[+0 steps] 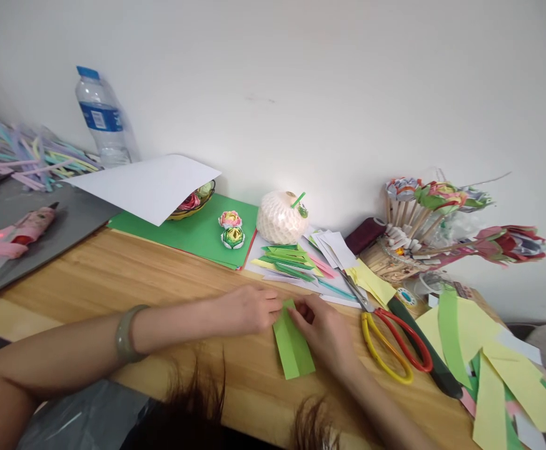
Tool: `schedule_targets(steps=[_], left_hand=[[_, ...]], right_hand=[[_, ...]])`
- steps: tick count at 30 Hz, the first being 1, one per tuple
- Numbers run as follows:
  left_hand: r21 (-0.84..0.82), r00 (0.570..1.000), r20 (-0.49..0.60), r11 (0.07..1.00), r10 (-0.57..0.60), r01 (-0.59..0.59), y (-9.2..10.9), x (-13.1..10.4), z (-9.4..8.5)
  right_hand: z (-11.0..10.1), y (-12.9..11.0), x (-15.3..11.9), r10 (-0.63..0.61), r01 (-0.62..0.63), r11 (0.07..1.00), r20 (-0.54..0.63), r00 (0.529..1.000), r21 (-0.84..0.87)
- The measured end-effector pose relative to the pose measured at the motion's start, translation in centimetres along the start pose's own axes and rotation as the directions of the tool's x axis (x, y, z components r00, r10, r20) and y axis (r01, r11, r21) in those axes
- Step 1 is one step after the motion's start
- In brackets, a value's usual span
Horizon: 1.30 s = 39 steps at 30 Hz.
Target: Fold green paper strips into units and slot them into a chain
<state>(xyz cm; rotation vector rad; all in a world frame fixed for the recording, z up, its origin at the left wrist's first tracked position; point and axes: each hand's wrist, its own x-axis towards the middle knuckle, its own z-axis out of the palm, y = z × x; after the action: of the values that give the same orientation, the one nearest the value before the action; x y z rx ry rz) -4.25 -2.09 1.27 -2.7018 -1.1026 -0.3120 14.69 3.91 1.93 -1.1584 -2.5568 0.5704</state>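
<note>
A light green paper strip with a crease down its length hangs over the wooden tabletop, its lower end towards me. My left hand has its fingers closed at the strip's upper left edge; a greenish bangle circles that wrist. At the upper right corner, my right hand pinches the same strip between thumb and fingers. Just right of that hand lie scissors with one yellow and one red handle. Folded green paper pieces are piled beyond my hands.
Two paper flowers sit on green sheets, beside a white foam-netted ball. Paper flowers on sticks stand at right, above scattered paper cuttings. At left are a water bottle, a pink glue gun and pipe cleaners.
</note>
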Motion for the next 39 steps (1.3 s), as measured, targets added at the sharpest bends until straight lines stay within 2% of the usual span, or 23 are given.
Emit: schedule_targets(steps=[2,5,10,17,20,25,28,32,35,39], left_hand=[[0.034,0.999,-0.021,0.999,0.03,-0.029,-0.1,0.0,-0.2],[0.042,0.999,0.027,0.999,0.031,-0.032,-0.1,0.1,-0.8],[0.005,0.999,0.038,1.0,-0.017,0.017,-0.3,0.2,-1.2],[-0.043,1.0,0.002,0.999,-0.013,0.013,-0.6,0.1,-0.4],[-0.038,1.0,-0.001,0.999,0.009,-0.009,-0.9,0.1,-0.3],[-0.045,1.0,-0.007,0.999,-0.002,0.002,-1.1,0.1,-0.1],[-0.018,1.0,0.021,1.0,0.014,-0.014,-1.2,0.1,-0.2],[-0.011,0.999,0.026,1.0,0.024,-0.023,-1.2,0.2,-0.3],[-0.014,1.0,-0.008,1.0,0.023,-0.023,-1.2,0.1,-0.1],[-0.039,0.994,-0.11,0.999,-0.016,0.012,-1.2,0.1,0.6]], right_hand=[[0.1,-0.2,0.0,0.03,-0.03,1.0,0.006,1.0,-0.004],[0.4,-0.1,-0.2,0.036,-0.036,0.999,-0.006,0.999,0.005],[0.7,0.5,-0.4,-0.135,0.133,0.99,-0.072,0.988,-0.045],[0.9,1.1,-0.9,-0.378,0.35,0.916,-0.129,0.917,-0.195],[1.1,1.3,-1.0,-0.423,0.387,0.893,-0.137,0.896,-0.227],[1.5,1.3,-0.8,-0.429,0.388,0.892,-0.165,0.888,-0.231],[1.4,1.4,-0.9,-0.443,0.4,0.88,-0.142,0.885,-0.255],[1.0,1.6,-1.2,-0.504,0.475,0.834,-0.039,0.863,-0.279],[0.6,1.4,-1.3,-0.532,0.511,0.801,0.021,0.847,-0.312],[0.2,1.0,-1.2,-0.581,0.554,0.748,0.042,0.813,-0.366]])
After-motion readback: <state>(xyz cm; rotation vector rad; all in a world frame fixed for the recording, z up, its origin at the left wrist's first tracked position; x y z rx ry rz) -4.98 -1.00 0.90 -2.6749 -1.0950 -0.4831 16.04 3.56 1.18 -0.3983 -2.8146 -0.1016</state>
